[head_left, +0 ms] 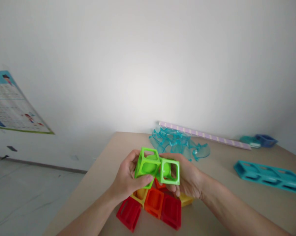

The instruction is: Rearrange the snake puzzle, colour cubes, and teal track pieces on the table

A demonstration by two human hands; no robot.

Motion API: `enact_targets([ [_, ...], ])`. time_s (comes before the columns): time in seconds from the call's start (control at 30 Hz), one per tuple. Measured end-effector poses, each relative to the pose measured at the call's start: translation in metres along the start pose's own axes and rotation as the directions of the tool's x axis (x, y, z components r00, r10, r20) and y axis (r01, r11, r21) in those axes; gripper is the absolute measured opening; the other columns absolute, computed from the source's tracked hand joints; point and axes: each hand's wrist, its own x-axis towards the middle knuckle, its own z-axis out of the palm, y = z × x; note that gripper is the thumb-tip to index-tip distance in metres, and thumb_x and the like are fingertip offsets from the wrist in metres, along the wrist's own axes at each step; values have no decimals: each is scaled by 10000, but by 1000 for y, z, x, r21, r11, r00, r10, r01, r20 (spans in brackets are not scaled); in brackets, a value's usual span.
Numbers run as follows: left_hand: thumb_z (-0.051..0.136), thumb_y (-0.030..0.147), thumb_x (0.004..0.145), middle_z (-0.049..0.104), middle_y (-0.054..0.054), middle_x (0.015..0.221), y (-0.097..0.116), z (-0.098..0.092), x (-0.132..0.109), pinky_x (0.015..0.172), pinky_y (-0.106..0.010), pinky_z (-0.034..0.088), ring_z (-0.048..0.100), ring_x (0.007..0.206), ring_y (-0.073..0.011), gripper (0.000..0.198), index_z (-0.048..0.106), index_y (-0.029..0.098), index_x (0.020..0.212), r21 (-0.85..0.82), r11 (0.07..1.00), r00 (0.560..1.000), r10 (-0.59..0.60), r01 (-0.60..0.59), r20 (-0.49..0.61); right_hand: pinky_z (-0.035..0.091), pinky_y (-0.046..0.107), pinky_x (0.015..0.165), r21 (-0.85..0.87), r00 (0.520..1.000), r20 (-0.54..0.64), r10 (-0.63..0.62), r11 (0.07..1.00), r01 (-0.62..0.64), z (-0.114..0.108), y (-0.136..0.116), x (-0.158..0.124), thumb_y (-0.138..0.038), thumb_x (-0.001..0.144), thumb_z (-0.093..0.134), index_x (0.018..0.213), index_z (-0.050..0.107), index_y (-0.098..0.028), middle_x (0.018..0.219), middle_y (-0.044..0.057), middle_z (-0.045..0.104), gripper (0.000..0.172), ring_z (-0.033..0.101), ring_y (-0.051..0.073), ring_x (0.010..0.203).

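Observation:
My left hand (127, 178) is closed around a bright green open-frame cube (147, 164) with a green ball inside. My right hand (187, 177) grips a second green frame cube (171, 172), which also has a ball inside. The two green cubes touch side by side, held just above the table. Directly beneath them a cluster of frame cubes rests on the table: red ones (171, 211), an orange one (154, 201) and yellow ones (140, 194), partly hidden by my hands.
The tan table (221, 183) carries a pile of clear blue curved track pieces (177, 142), a long lilac strip (207, 135), a turquoise row of joined frames (269, 175) and small blue parts (266, 140). A poster (10, 105) hangs on the wall at left.

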Motion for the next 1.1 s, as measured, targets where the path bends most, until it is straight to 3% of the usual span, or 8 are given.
enact_targets([
  [0.17,792,81,607,672,-111,1044,5,-4,-4,842,-356,520,653,942,-277,505,625,188,1072,-19,1000,997,17,-16,70,441,131,284,81,980,166,113,988,-128,-1,-2,0,-329,904,363,797,630,-86,582,98,658,376,561,92,340],
  [0.37,761,36,628,674,-101,1062,5,-5,-5,816,-297,522,659,927,-251,533,615,190,1116,159,980,991,104,-117,89,459,141,302,83,987,103,125,988,-134,0,-1,2,-439,953,243,809,617,-83,570,111,647,536,572,104,351],
  [0.5,783,77,625,682,-43,946,-1,-1,-2,725,-238,527,660,825,-190,543,571,219,1103,165,983,997,82,-78,-14,490,187,334,-3,994,48,95,995,-95,3,1,3,-597,935,158,884,595,-90,610,93,644,672,599,124,381],
  [0.6,815,137,592,672,-40,966,-3,0,3,702,-228,529,654,818,-180,559,570,206,1090,93,994,983,80,-66,-168,457,234,328,-261,988,-105,-117,962,86,2,-3,-1,-672,901,132,1038,556,-154,652,55,645,684,588,150,382],
  [0.67,825,197,586,676,-32,927,-2,0,6,638,-224,531,663,758,-172,559,572,202,1085,-11,999,961,34,-38,-274,433,237,381,-616,872,-270,-409,769,170,-4,-10,-7,-639,909,229,1054,561,-185,663,38,639,581,579,151,412],
  [0.77,829,277,586,695,-34,864,1,-1,10,567,-247,535,682,670,-185,551,572,192,1066,-178,984,931,-89,26,-355,399,243,522,-971,652,-227,-724,220,-94,-21,-19,-16,-452,848,522,947,636,-196,695,52,661,298,618,178,588],
  [0.9,817,327,614,715,-54,830,3,-3,11,528,-268,545,701,634,-211,496,601,168,1031,-272,959,919,-176,79,-353,324,256,513,-956,782,-184,-595,-76,-283,-44,-14,-21,-419,743,649,690,678,-197,678,79,680,230,616,203,606],
  [1.1,815,304,633,718,-38,781,8,1,10,552,-256,560,705,653,-202,414,619,167,971,-298,951,929,-182,83,-322,335,252,513,-989,871,-82,-484,-69,-132,-38,13,-6,-425,658,742,719,708,-225,649,56,681,212,633,217,599],
])
